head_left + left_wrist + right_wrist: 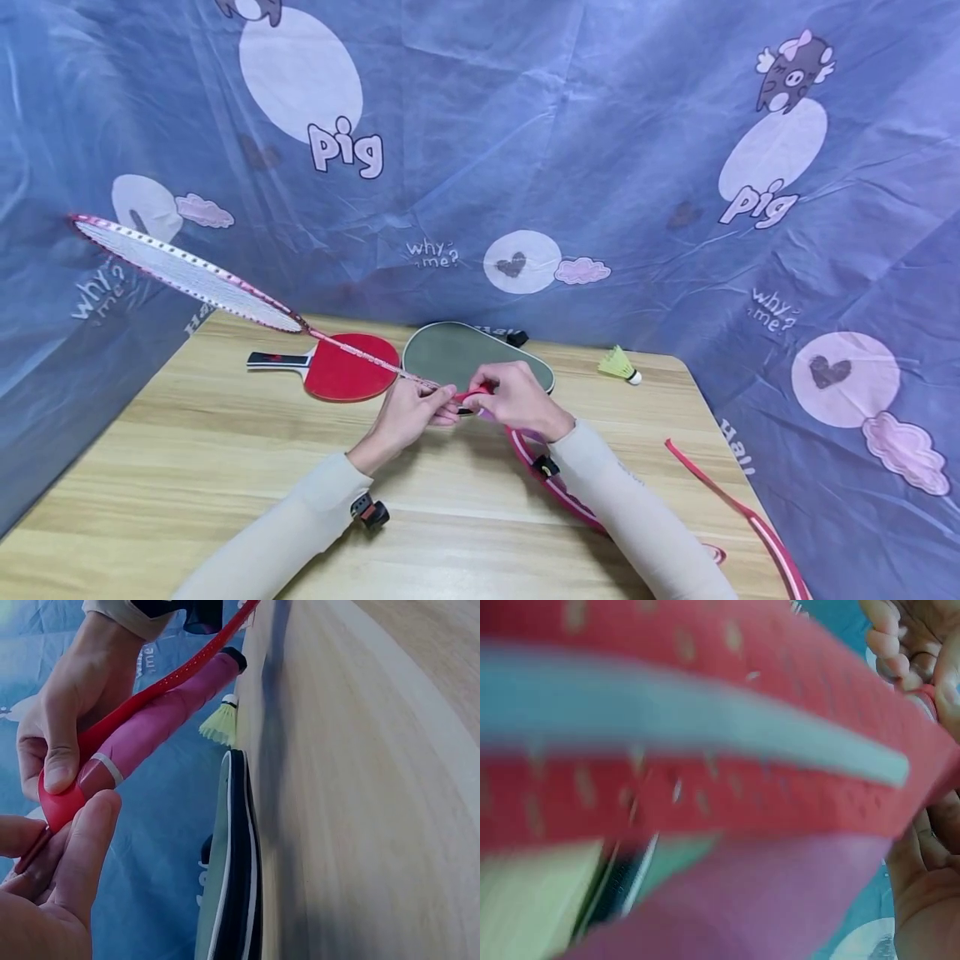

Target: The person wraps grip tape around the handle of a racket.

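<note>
A badminton racket [187, 271] is raised above the table, its strung head off to the left. My left hand [408, 412] holds it by the shaft near the top of the handle. In the left wrist view the handle [161, 724] is pink-purple with a black end. Red perforated grip tape [172, 679] loops round the handle's upper end. My right hand [517, 396] pinches the tape there, thumb on top. From that hand the tape hangs toward the table; close up in the right wrist view, its pale centre stripe [705, 712] is blurred.
On the wooden table [225, 467] lie a red table tennis bat [352, 379] and a grey-green bat case [442, 346], both behind the hands. A yellow shuttlecock [617, 364] lies back right. A red strip [776, 546] runs along the right edge. Blue printed cloth [465, 167] hangs behind.
</note>
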`<action>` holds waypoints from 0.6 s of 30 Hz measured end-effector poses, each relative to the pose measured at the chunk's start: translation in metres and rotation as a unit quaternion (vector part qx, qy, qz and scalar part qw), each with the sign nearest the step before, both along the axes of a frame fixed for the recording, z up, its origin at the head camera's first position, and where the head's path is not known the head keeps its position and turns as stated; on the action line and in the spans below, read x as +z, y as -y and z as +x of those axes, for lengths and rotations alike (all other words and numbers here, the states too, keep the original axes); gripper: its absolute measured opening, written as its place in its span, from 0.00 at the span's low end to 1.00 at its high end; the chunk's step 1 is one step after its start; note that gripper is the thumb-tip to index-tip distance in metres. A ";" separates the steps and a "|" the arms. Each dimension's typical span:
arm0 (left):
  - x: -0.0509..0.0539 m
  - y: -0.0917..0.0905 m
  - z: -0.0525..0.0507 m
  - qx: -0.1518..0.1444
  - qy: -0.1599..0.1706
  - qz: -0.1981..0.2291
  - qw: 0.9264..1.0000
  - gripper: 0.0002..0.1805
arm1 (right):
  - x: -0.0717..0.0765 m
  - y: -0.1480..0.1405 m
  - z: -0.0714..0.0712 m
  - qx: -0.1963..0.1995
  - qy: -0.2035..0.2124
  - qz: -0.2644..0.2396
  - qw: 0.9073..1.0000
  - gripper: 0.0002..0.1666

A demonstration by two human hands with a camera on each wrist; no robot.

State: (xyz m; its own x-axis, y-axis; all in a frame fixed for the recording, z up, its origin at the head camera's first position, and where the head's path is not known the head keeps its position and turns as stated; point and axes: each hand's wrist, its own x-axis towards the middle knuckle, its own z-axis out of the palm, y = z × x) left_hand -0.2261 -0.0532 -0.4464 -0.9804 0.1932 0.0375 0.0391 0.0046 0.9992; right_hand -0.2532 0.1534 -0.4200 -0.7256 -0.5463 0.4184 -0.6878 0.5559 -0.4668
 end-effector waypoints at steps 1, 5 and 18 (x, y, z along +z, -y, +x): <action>0.000 0.000 0.001 0.002 0.002 0.004 1.000 0.14 | 0.002 0.000 0.001 0.003 0.002 0.008 1.000 0.09; -0.001 -0.002 0.003 -0.003 0.004 0.016 1.000 0.13 | 0.007 -0.002 0.001 0.011 0.014 0.047 0.999 0.08; -0.008 -0.002 0.004 -0.011 -0.017 0.044 0.999 0.14 | 0.014 -0.002 0.003 0.056 -0.026 0.099 0.993 0.04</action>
